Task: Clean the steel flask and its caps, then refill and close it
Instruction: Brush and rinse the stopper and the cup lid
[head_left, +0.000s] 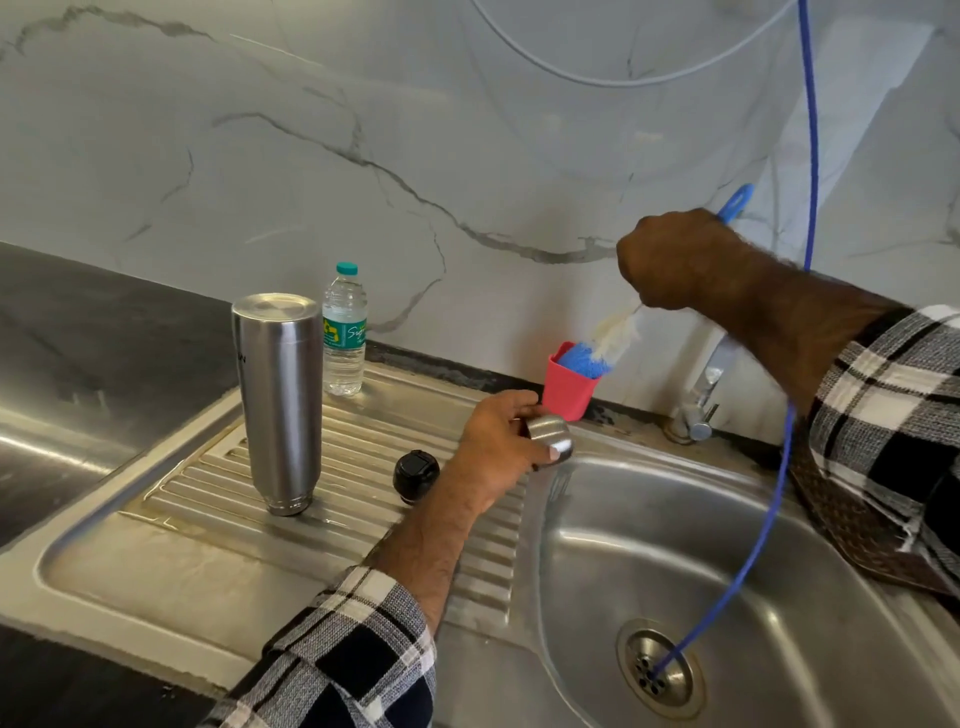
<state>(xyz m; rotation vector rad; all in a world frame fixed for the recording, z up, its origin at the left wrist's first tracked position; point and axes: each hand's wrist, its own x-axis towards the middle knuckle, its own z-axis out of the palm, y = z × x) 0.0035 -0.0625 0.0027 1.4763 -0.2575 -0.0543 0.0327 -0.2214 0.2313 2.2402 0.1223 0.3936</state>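
The steel flask (280, 400) stands upside down on the drainboard (156, 561), black cap (415, 475) just right of it. Left hand (493, 447) grips the steel cap (550, 436) at the sink's (779, 597) edge — right hand (670, 260) clutches the bottle brush (618, 332) over the red cup (569, 387).

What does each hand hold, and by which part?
Left hand: small round steel cap, by its side. Right hand: blue-handled bottle brush, by its handle.

Bright even daylight, glare streaks on the steel sink (769, 525), wide-angle bending at edges, brush (618, 332) motion-blurred
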